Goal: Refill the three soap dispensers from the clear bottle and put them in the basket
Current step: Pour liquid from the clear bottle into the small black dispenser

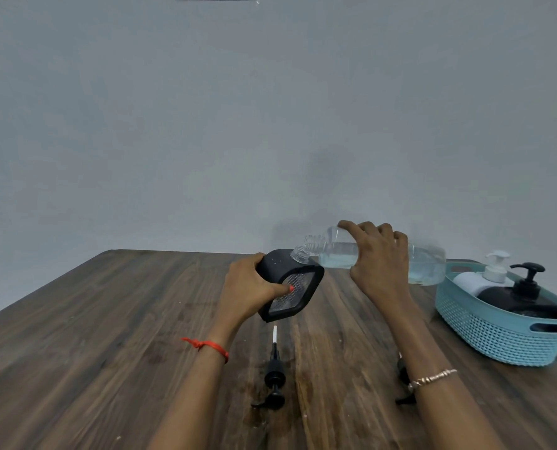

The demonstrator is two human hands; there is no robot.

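Black pump head (274,375) nearest, lying loose on the wooden counter (108,319), white dip tube pointing away toward the hands; second dark pump (402,378) beside it to the right, mostly hidden behind the right forearm.

Next out: left hand (247,287) closed round the black dispenser (290,284), lifted clear of the counter and tilted, open clear neck aimed up and right.

Right hand (381,264) wrapped from above round the clear bottle (384,258), long axis near horizontal, mouth leading left, base toward the basket. Bottle mouth just above and touching or nearly touching the dispenser neck; cannot tell which. Liquid pooled along the bottle's lower side; no stream made out.

Judged: third fill in hand; pour depends on keeping the two necks in line.

Farthest right: teal basket (485,339), holding a white dispenser (475,280) and a black one (527,303), pumps fitted.
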